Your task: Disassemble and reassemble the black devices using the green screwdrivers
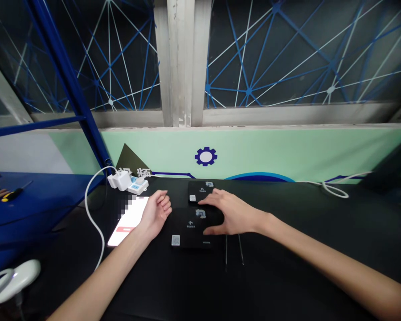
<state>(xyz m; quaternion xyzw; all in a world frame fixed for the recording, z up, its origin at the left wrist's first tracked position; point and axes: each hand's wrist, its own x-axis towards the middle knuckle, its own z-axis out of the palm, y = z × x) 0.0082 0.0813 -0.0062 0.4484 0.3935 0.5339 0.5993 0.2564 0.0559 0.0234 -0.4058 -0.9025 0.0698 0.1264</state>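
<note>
Two flat black boxes with white QR labels lie one behind the other on the black table: a larger front box and a smaller back box. Over their right side my right hand is spread, thumb on the front box's top and fingertips by the gap between the boxes. Two thin metal prongs stick out from beneath that hand; their other end is hidden. My left hand rests left of the boxes, its fingers loosely curled with nothing in them. Beside it lies a lit phone or tablet, partly covered by that hand.
A power strip with a white plug and cable stands at the back left. A white rounded device is at the lower left. On a blue surface lies a yellow-black screwdriver. Another white cable lies back right.
</note>
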